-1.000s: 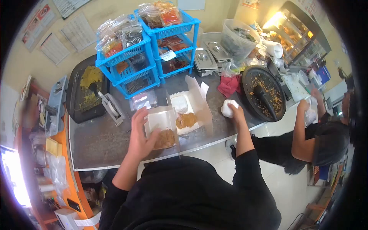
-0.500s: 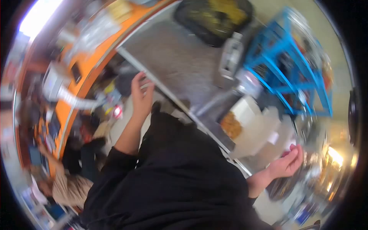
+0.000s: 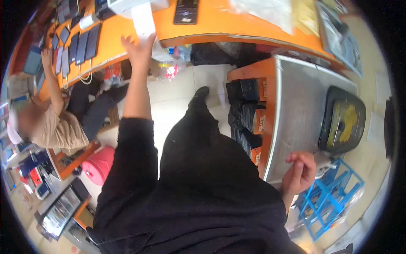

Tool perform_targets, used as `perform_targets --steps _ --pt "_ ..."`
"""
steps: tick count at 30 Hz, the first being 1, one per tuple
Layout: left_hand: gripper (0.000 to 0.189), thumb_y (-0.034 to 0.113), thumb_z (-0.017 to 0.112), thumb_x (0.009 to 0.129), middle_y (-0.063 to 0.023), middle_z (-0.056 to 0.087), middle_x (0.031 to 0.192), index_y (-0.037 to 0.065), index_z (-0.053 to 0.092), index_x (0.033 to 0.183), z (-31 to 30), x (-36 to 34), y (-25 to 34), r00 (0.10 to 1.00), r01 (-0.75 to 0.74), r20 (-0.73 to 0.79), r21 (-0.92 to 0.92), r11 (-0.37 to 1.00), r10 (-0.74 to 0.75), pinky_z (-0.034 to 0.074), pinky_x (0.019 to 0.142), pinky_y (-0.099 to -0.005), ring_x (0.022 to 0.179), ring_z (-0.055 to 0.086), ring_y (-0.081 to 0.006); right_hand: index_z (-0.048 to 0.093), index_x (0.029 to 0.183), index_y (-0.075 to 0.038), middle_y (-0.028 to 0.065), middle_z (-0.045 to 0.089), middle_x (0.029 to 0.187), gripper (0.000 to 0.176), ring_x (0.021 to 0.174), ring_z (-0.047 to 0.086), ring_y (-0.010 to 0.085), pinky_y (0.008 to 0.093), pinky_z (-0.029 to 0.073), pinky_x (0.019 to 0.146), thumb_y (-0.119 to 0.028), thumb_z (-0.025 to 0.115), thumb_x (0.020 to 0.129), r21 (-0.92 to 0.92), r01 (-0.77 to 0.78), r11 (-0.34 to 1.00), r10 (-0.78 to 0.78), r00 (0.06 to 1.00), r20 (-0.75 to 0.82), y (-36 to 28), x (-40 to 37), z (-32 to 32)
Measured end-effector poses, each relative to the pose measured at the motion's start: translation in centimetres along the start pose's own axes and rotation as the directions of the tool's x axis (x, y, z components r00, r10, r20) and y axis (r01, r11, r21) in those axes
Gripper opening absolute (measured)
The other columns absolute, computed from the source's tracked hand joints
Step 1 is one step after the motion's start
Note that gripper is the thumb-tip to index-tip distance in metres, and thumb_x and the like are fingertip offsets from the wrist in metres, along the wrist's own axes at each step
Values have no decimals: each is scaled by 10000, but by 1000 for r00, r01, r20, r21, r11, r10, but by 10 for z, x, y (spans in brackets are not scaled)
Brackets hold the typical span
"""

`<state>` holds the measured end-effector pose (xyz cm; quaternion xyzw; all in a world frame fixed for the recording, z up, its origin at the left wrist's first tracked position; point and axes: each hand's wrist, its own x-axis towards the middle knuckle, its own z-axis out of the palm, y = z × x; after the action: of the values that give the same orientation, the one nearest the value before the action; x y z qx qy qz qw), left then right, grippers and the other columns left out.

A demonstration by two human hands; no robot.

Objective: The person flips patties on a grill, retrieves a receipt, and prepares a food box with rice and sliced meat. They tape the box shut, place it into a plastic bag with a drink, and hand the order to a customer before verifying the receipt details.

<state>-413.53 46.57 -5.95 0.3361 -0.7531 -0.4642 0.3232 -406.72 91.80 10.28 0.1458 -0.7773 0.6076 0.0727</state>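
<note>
The left hand (image 3: 137, 50) stretches up, fingers spread, at the lower end of a white receipt strip (image 3: 143, 21) hanging over the front edge of the orange counter (image 3: 220, 26). The right hand (image 3: 299, 173), loosely curled and empty, hovers by the steel table's (image 3: 296, 106) near edge, close to a black tray (image 3: 341, 120).

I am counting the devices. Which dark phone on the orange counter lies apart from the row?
The lone phone right of the white paper strip; the others lie side by side left of the left hand.
</note>
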Motion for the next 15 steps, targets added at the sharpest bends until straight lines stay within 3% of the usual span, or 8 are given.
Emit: perform_targets --steps 1,3,5,6,8,11,13,15 --pt "1000 261 793 727 -202 571 1157 -97 134 1389 -5 32 -20 966 72 241 96 993 -93 471 881 -356 1026 572 -242 585 998 20 136 586 855 124 731 545 193 292 462 629 -6 524 893 -43 4 999 2 991 134 4 21 18" --pt "720 196 767 753 -118 667 979 -13 388 1329 -6 41 -4 902 277 360 -61 959 -237 526 761 -332 876 638 -164 581 1020 32 130 580 891 147 761 540 186 283 456 655 13 514 891 -112 38 993 4 935 356 11 68 61" --pt "307 95 726 783 -125 683 955 -9 607 1046 -1 33 8 853 487 455 -515 706 -256 537 705 -293 807 665 -175 610 1013 28 125 618 897 161 769 569 176 273 462 692 14 553 864 -132 57 990 6 901 433 13 112 117" --pt "224 28 676 811 -110 680 986 14 615 1026 -8 28 30 788 594 548 -558 579 -280 548 735 -308 846 664 -166 636 1006 17 127 654 896 171 772 596 174 271 470 710 6 592 842 -123 56 991 2 904 427 15 130 147" --pt "267 7 675 807 -83 677 1023 36 618 1066 -15 12 46 758 632 628 -642 435 -174 542 740 -278 884 661 -156 637 1035 18 115 661 934 197 814 607 173 264 471 745 -21 609 844 -121 -27 992 78 895 440 16 157 206" --pt "254 64 640 860 -84 677 1026 28 610 1109 -29 5 75 772 586 618 -604 540 -146 529 752 -260 898 659 -154 593 1124 12 110 667 973 303 882 614 147 257 476 769 -47 646 832 -115 -51 992 110 801 588 14 175 263" --pt "253 109 622 887 -86 676 1028 20 602 1124 -41 15 86 794 529 602 -618 582 -82 524 759 -260 902 657 -150 566 1147 10 109 669 983 339 894 617 127 249 482 765 -35 660 825 -128 -167 978 209 699 684 18 175 280" --pt "258 147 592 912 -90 676 1030 12 592 1132 -52 26 95 784 558 615 -643 524 -80 525 761 -265 909 657 -153 538 1139 3 107 669 976 349 881 620 114 231 483 753 -5 667 815 -50 -431 901 347 646 680 -2 173 289"
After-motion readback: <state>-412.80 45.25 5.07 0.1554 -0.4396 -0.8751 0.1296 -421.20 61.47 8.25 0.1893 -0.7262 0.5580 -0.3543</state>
